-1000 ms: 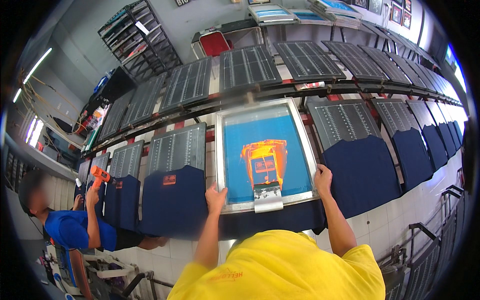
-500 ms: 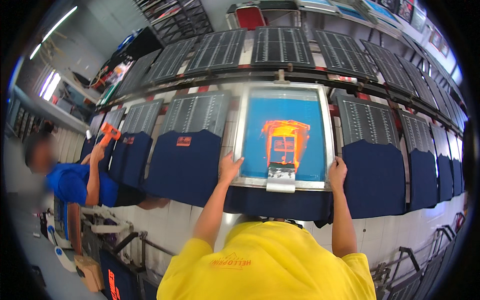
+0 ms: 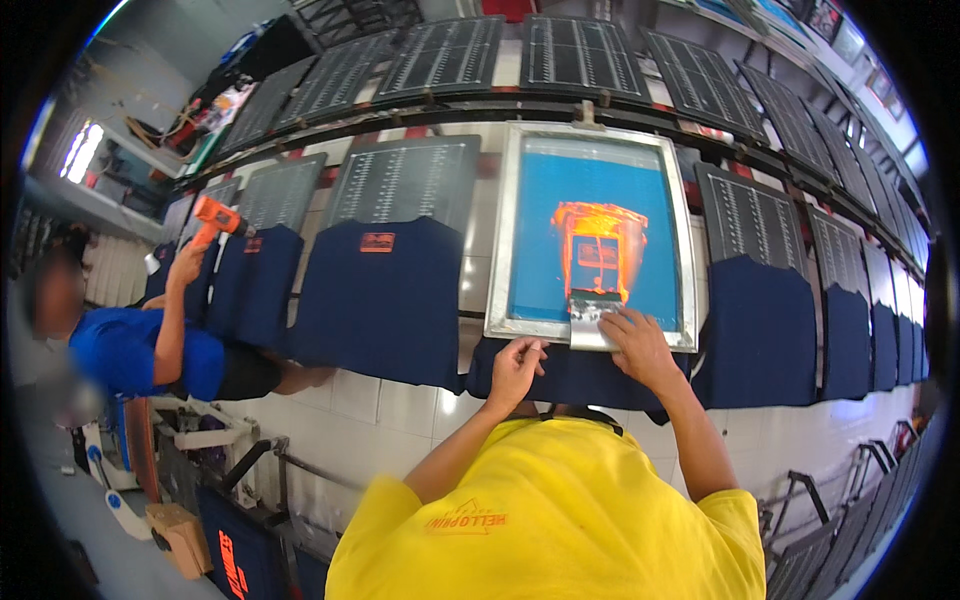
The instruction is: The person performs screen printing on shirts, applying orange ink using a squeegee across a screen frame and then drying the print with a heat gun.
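Note:
A metal-framed printing screen (image 3: 507, 250) with blue mesh lies over a dark navy shirt (image 3: 490, 365). Bright orange ink (image 3: 578, 222) is smeared around a small rectangular design in the mesh. A squeegee (image 3: 590, 325) with a pale metal handle rests at the near end of the ink, its handle over the frame's near bar. My right hand (image 3: 645, 350) has its fingers over the squeegee's right side, gripping it. Just left of it, my left hand (image 3: 515, 375) is at the frame's near bar, fingers loosely bent and apart, with nothing visible in them.
Navy shirts (image 3: 375, 300) lie on grey platens (image 3: 405, 180) on both sides, one with a small orange print. More platens (image 3: 580, 60) stand in a row behind. At left, a person in blue (image 3: 150, 345) holds an orange heat gun (image 3: 218, 214). Metal racks (image 3: 800, 500) stand lower right.
Both hands have left the screen's sides. My right hand has moved left onto the squeegee; my left has come right to the near bar. The whole view has shifted slightly.

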A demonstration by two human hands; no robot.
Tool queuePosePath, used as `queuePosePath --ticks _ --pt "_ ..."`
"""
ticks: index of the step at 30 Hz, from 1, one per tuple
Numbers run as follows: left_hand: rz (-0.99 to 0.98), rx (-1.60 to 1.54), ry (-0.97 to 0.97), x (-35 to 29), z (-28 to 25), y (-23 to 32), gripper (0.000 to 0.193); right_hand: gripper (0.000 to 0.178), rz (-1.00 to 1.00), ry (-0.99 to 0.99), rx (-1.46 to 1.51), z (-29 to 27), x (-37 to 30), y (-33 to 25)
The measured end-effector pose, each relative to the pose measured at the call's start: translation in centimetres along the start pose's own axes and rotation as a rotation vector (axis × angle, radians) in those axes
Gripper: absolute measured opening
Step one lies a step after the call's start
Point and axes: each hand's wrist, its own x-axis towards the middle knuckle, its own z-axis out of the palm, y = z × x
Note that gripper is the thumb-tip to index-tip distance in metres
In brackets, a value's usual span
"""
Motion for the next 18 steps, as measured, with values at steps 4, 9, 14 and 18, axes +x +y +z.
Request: queuePosePath --ticks 4,9,14,18 --pt "-0.523 -0.326 -0.355 0.8 2.0 0.2 0.044 0.052 0.026 0.077 0.042 -0.8 2.1 1.5" --pt "-0.698 -0.557 -0.452 3.1 4.5 -1.2 0.049 0.041 0.067 0.202 0.082 0.2 3.6 3.5" --pt "-0.577 -0.411 -0.363 3.0 5.7 -1.7 0.046 0.035 0.173 0.24 0.144 -0.7 7.2 7.7" --pt "-0.451 -0.332 -0.305 2.0 5.9 -1.1 0.041 0.031 0.189 0.327 0.155 -1.1 11.1 11.2"
